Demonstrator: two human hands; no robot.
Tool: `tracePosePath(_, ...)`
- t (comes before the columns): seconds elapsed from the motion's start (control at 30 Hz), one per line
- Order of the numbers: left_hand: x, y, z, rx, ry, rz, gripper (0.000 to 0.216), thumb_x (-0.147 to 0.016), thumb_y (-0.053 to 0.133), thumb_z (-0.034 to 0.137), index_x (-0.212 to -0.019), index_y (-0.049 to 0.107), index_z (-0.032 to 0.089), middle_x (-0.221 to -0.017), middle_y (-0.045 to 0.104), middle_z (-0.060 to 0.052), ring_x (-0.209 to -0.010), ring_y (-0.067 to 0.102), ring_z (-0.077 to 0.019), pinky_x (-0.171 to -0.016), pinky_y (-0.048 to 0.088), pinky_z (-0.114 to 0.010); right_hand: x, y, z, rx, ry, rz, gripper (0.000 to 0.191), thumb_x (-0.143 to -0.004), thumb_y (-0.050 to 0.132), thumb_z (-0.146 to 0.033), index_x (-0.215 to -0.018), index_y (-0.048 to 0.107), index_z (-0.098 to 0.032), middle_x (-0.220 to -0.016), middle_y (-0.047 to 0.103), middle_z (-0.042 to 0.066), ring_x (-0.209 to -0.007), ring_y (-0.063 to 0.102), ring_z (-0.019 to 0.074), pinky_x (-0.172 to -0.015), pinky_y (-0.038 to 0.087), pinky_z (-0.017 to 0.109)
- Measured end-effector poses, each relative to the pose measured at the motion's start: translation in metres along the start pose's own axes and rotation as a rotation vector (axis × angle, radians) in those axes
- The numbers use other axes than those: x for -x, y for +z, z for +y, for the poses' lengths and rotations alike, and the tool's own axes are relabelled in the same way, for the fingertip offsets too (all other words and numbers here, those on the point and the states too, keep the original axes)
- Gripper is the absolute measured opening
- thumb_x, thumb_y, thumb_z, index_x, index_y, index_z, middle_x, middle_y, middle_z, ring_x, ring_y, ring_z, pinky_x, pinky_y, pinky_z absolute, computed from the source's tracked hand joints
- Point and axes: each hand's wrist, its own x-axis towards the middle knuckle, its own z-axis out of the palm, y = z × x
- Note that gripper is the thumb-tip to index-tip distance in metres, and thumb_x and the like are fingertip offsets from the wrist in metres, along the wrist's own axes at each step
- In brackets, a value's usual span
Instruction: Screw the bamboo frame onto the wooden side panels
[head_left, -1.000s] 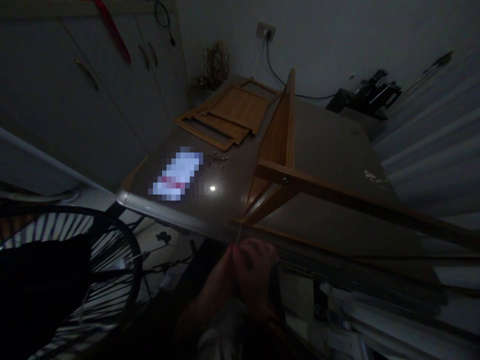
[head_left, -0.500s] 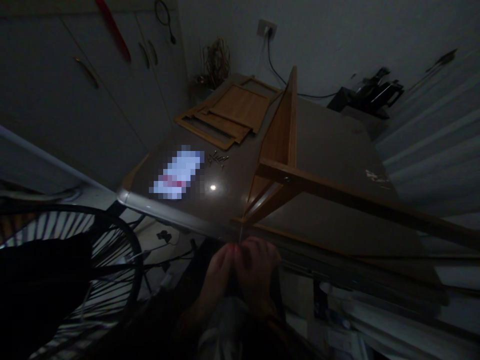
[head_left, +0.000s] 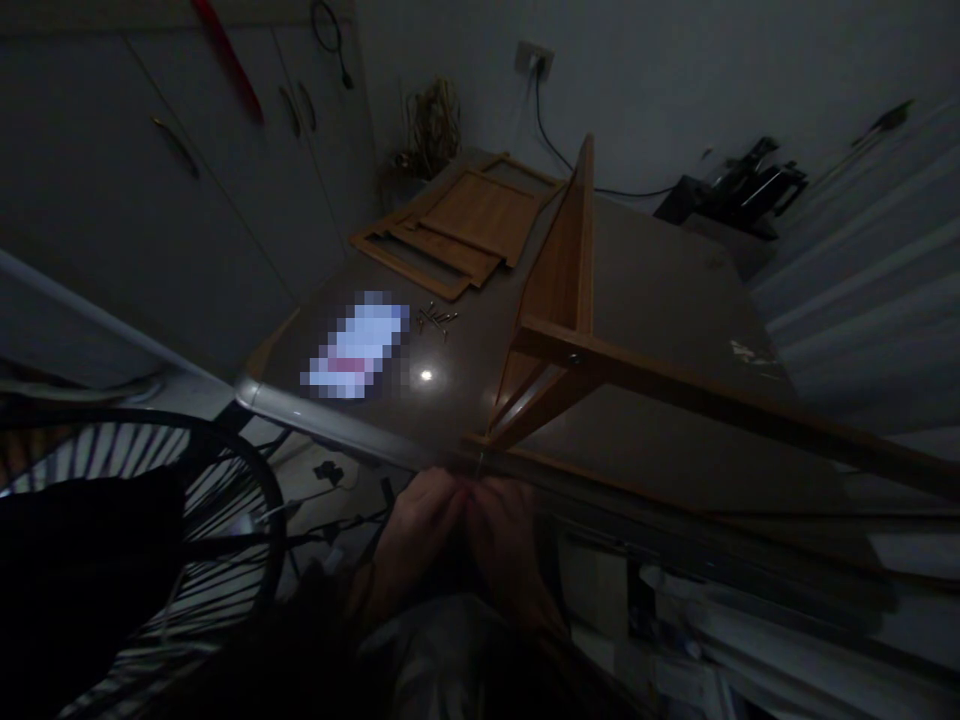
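Note:
Close together at the table's front edge, my left hand [head_left: 424,505] and my right hand [head_left: 504,515] are both closed around the covered handle of what looks like a screwdriver [head_left: 481,461]. Its thin metal shaft points up and away from my fingers. The tip meets the near end of a wooden frame [head_left: 667,385], at its lower corner. This frame has a panel [head_left: 559,250] standing on edge and a long bar that runs off to the right. The room is dim and the fingers are partly in shadow.
Several screws [head_left: 437,318] lie on the table [head_left: 660,270] near a lit, blurred phone-like screen [head_left: 358,345]. Flat wooden frames and panels [head_left: 480,215] are stacked behind. A black fan-like round grille [head_left: 232,480] stands at left. A cable [head_left: 551,140] runs along the wall.
My left hand has shifted up and left, turning around the handle. My right hand has moved slightly left. The wooden frame has stayed still.

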Motion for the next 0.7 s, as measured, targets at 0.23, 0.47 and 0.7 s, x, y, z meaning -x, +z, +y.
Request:
tracePosePath(0.23,-0.003,0.001,-0.001,0.102,-0.111,-0.03,0.024,-0.09,0.047,0.033,-0.076,0.062,0.021,-0.074,0.066,-0.001,-0.07,0.06,-0.0152,-0.07,0.046,-0.025,-0.002,-0.005,0.005,-0.053,-0.002,-0.054,0.03,-0.096,0.049,-0.019,-0.122,0.061,-0.024,-0.104,0.07,0.003,-0.096,0.059,0.0169,-0.087,0.047,0.036)
tracePosePath(0.47,-0.001,0.01,0.014,0.498,-0.375,-0.068,0.029,-0.083,0.059,0.044,-0.082,0.067,0.017,-0.079,0.07,-0.002,-0.075,0.062,-0.0163,-0.072,0.049,-0.024,0.002,-0.003,0.006,-0.009,-0.029,-0.05,0.032,-0.094,0.049,-0.018,-0.123,0.062,-0.022,-0.106,0.071,0.004,-0.095,0.06,0.0174,-0.087,0.046,0.036)
tracePosePath(0.7,-0.002,0.017,0.014,0.821,-0.487,-0.073,0.032,-0.074,0.07,0.045,-0.078,0.063,0.015,-0.075,0.065,-0.001,-0.072,0.058,-0.0135,-0.069,0.047,-0.022,0.002,-0.004,0.004,0.033,-0.012,-0.06,0.035,-0.09,0.05,-0.016,-0.122,0.062,-0.023,-0.106,0.071,0.003,-0.095,0.059,0.0173,-0.087,0.043,0.036)
